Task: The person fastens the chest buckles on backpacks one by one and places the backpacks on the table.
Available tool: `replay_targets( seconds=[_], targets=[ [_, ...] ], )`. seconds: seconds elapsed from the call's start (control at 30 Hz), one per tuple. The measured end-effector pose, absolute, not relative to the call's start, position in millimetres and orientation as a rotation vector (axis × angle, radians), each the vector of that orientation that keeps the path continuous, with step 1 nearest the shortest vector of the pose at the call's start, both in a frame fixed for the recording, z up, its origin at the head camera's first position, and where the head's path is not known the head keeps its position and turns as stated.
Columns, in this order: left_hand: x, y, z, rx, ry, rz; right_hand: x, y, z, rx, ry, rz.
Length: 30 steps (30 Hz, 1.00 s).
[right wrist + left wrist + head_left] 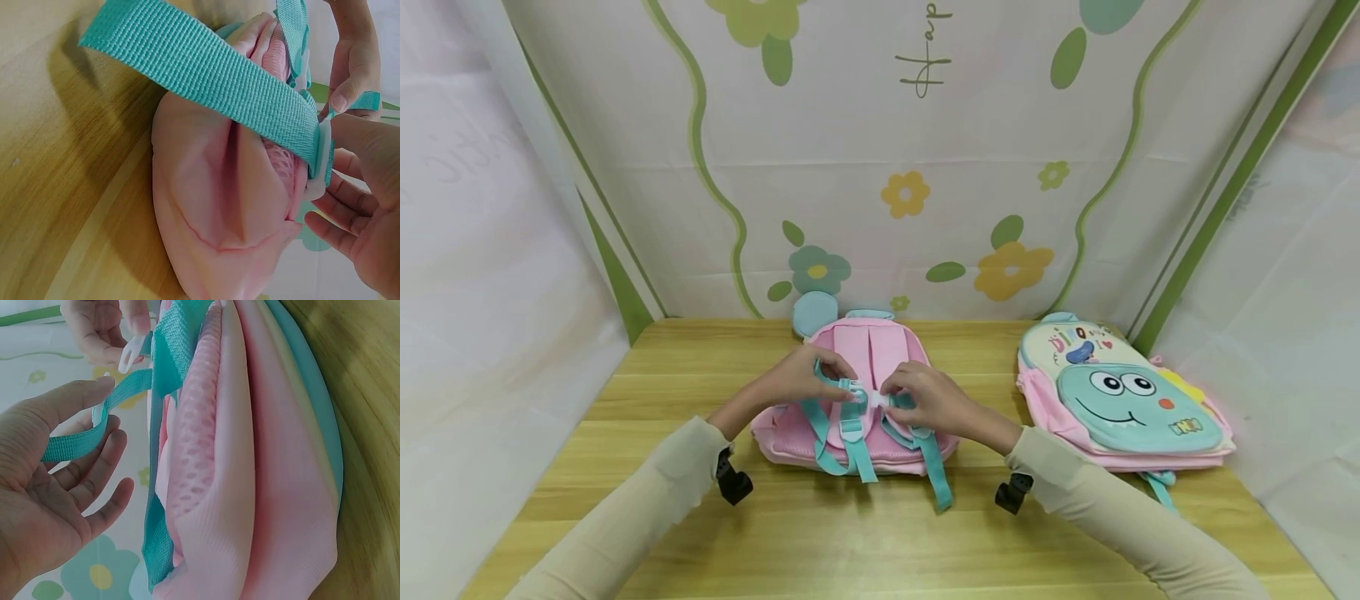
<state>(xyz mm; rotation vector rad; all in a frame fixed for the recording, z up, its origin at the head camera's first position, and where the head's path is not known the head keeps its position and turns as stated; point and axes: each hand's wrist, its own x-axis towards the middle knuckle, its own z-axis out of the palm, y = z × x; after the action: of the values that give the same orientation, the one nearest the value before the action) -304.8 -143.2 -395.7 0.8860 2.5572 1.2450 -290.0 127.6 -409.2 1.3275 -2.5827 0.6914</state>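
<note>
A pink backpack lies on the table with its shoulder straps facing up. My left hand pinches a white buckle half on a teal strap, which loops past the palm in the left wrist view. Close beside it, my right hand pinches the other white buckle half, whose open frame shows in the left wrist view. The two halves are near each other above the middle of the bag. A white strap adjuster with a wide teal strap end sits near the right fingers.
To the right, a second backpack with a teal cartoon face lies front up on the wooden table. A round light-blue piece sticks out behind the pink bag. Printed cloth walls stand at the back and sides.
</note>
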Motion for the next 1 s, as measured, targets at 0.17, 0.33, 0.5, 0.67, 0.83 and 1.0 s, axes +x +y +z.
replay_targets(
  seconds=[0.17, 0.33, 0.5, 0.67, 0.83, 1.0],
  targets=[
    [-305.5, -139.3, -396.4, 0.891, 2.549, 1.264, -289.8, 128.1, -409.0, 1.314, -2.563, 0.698],
    [-304.6, -135.7, -395.6, 0.889, 2.542, 1.279, -289.1, 128.7, -409.1, 1.299, -2.554, 0.718],
    [-303.5, -132.9, -395.3, 0.871, 2.559, 1.281, -287.6, 129.4, -408.2, 1.294, -2.542, 0.74],
    [-303.1, -130.1, -395.8, 0.884, 2.572, 1.287, -287.4, 129.8, -408.1, 1.285, -2.532, 0.737],
    [-303.1, -128.8, -396.2, 0.882, 2.579, 1.295, -287.9, 129.2, -407.9, 1.274, -2.535, 0.725],
    [-303.8, -127.4, -397.2, 0.894, 2.564, 1.31, -287.6, 128.5, -406.9, 1.268, -2.545, 0.733]
  ],
)
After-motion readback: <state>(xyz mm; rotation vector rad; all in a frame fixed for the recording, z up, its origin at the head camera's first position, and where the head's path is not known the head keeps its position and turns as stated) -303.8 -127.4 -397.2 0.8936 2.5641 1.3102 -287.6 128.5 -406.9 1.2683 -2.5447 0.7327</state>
